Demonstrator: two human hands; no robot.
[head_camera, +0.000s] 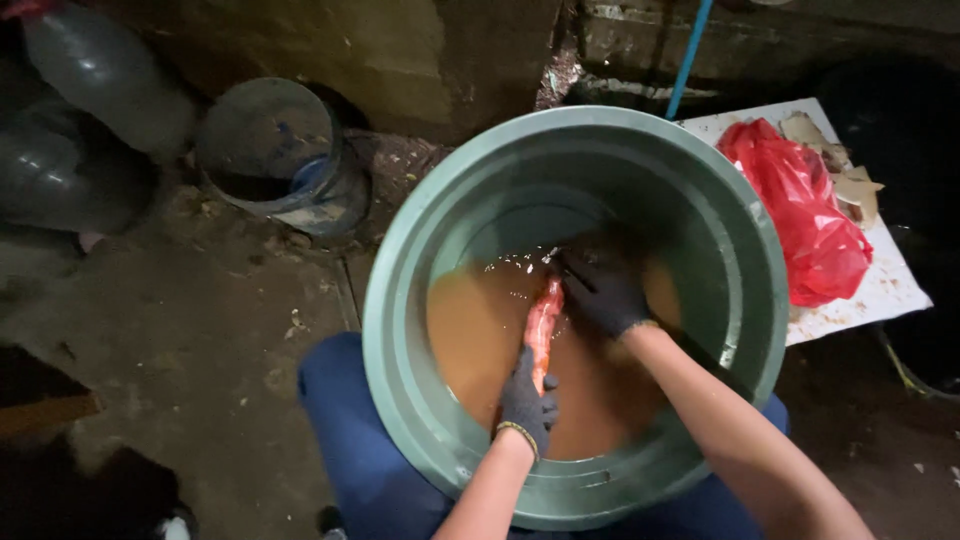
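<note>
Observing: two gloved hands work inside a large green tub (745, 250) that holds murky brown water (480, 330).
Left hand (527, 400): dark glove, yellow-edged cuff at the wrist; grip clamped around the near end of a reddish-orange long object (543, 320), fingers wrapped over it.
Right hand (600, 290): dark glove; grip curled together at the far end of the same object, at the waterline. Whether it fully clamps the object I cannot tell, as the fingertips are dark and partly under water.
Long object: lies between the two grips, running from the left grip away toward the right grip, partly submerged, its upper face above the surface. Its kind cannot be told.
Water: opaque, with pale flecks floating just beyond the right grip.
Tub: round, deep, standing between blue-trousered knees (345, 430), directly below both forearms.
Right of the right grip, outside the tub: a white board (880, 290) carrying a crumpled red plastic bag (800, 210) and some pale scraps (850, 185), well apart from the hands.
Beyond the right grip: a blue pole (688, 55) leaning against a rough wall.
Left of the left grip, outside the tub: a grey round container (265, 140) on the dirt floor (180, 330), with large clear plastic bottles (90, 80) farther left, all well apart from the hands.
Lighting: dim; corners of the view are too dark to read.
</note>
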